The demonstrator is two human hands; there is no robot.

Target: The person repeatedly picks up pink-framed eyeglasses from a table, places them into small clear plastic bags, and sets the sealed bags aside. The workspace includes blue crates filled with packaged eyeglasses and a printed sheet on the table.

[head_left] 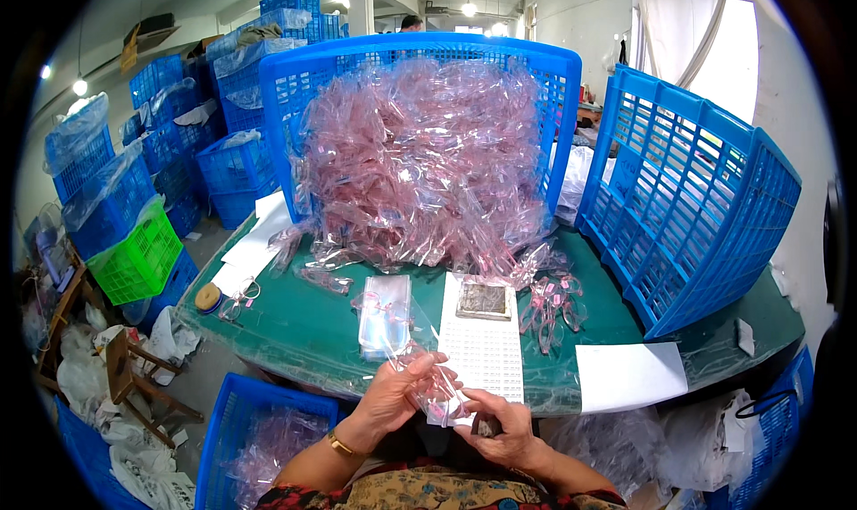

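At the near edge of the table, a clear packet of pink glasses is held up between both hands. Should either pinch be loosened, it could be dropped off that edge; the film might be creased or torn if tugged unevenly. The left hand is angled inward, its grip pinching the packet's left side between thumb and fingers. The right hand is curled, its grip apparently closed on the near right end; a dark patch within cannot be identified.
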